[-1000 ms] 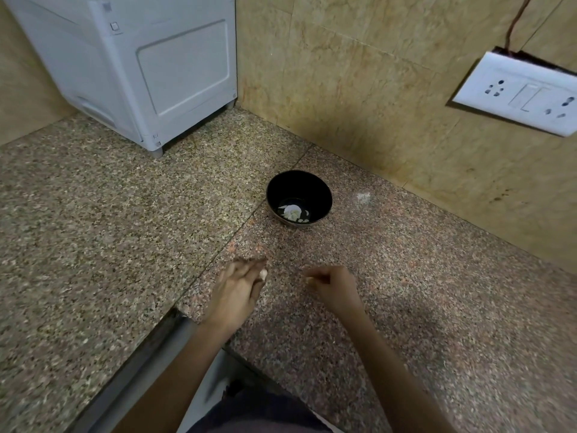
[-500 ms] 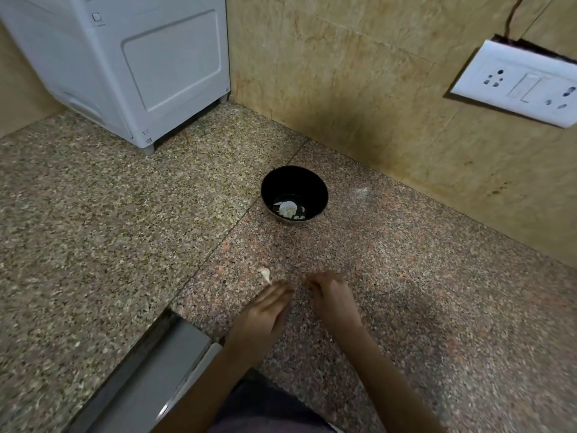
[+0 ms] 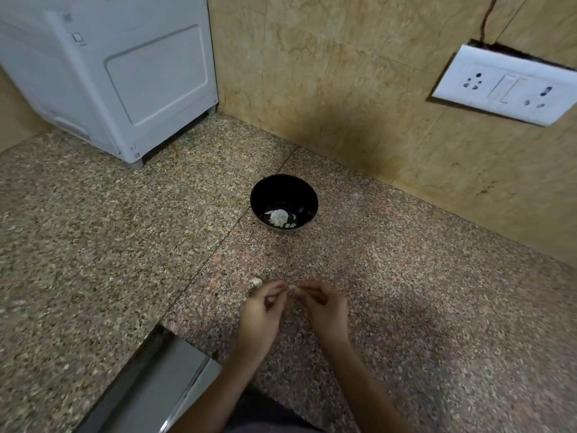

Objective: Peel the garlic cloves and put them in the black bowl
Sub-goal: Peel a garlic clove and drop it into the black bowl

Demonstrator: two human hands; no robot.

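black bowl upright, peeled garlic cloves inside, another clove lying outside

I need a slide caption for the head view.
Left hand and right hand meet fingertip to fingertip over the granite counter; a garlic piece lies beside them, the black bowl beyond.

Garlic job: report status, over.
Left hand and right hand curled, fingertips meeting; what they pinch too small to tell. One garlic piece on counter by left hand. Black bowl holds pale pieces. Nothing between hands and bowl.
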